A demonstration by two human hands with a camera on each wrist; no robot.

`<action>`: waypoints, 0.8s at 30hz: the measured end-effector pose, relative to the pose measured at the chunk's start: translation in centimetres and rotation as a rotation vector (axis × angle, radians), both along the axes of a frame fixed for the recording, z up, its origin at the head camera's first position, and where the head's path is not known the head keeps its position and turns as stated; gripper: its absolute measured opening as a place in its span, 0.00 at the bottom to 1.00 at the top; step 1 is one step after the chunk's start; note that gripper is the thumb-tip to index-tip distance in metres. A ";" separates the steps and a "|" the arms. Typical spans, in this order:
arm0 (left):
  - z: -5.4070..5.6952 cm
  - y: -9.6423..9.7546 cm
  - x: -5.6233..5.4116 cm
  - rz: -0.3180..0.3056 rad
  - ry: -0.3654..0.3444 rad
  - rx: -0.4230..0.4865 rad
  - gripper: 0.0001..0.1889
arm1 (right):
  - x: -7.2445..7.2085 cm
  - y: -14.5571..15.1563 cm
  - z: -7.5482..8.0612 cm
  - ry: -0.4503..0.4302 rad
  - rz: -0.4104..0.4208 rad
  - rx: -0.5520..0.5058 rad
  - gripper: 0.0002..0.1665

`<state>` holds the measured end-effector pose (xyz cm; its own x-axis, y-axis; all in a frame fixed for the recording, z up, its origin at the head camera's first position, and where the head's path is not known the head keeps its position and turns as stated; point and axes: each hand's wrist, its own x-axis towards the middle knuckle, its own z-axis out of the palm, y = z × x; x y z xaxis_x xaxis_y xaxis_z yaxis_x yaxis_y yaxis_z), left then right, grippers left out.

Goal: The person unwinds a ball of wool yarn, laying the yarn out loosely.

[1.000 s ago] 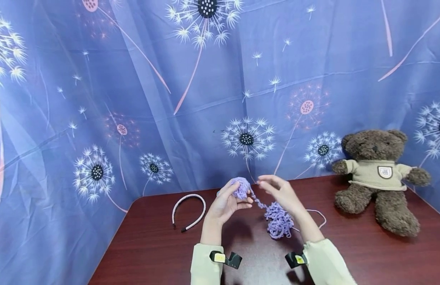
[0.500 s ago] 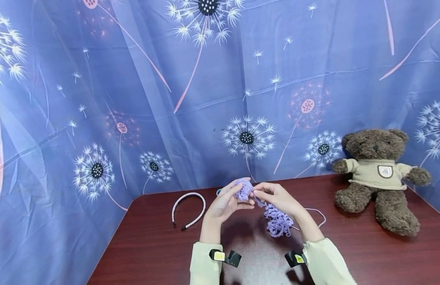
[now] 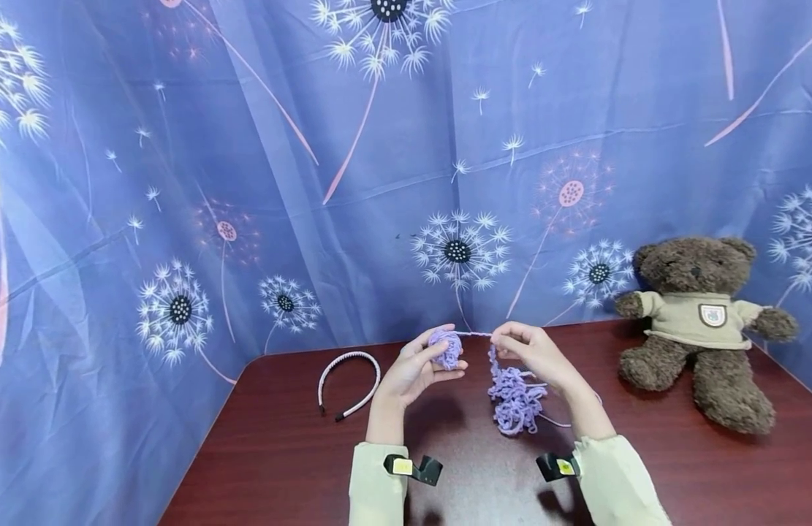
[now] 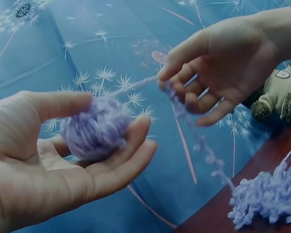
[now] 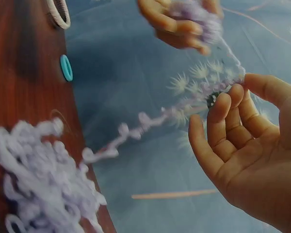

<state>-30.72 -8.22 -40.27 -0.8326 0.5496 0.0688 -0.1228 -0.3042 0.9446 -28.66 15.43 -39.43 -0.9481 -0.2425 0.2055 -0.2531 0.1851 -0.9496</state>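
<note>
A small ball of purple yarn (image 4: 97,128) sits in my left hand (image 3: 408,372), gripped between the thumb and the fingers. From the ball a taut strand runs across to my right hand (image 3: 533,358), whose thumb and forefinger pinch it. Below that pinch the strand (image 5: 136,130) hangs down, knobbly and curled, to a loose heap of purple yarn (image 3: 514,400) on the table. Both hands are raised over the table's far part, the right one above the heap.
A white headband (image 3: 348,356) lies left of the hands on the dark red table (image 3: 281,453). Near the table's back edge is a turquoise ring (image 5: 66,68). A brown teddy bear (image 3: 698,321) in a beige top sits at the right. Behind hangs a blue dandelion-print curtain (image 3: 353,256).
My right hand came in beside the ball, pinched the strand, then drew it right and slightly up, so it is taut now. The left hand keeps holding the ball.
</note>
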 end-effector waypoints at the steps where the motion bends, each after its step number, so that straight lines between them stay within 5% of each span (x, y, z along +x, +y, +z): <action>1: 0.0 0.0 -0.1 0.024 -0.011 -0.018 0.25 | 0.0 0.3 0.1 0.002 -0.011 -0.013 0.13; 6: 0.0 -0.3 -0.2 0.123 -0.030 -0.066 0.28 | 0.0 1.9 0.2 0.001 -0.059 -0.074 0.09; 14: 0.1 -1.0 0.0 0.173 -0.044 -0.055 0.28 | 0.0 3.6 0.1 0.007 -0.117 -0.121 0.08; 24: 0.2 -1.4 -0.3 0.244 -0.046 -0.026 0.08 | 0.0 5.0 0.2 0.008 -0.133 -0.173 0.12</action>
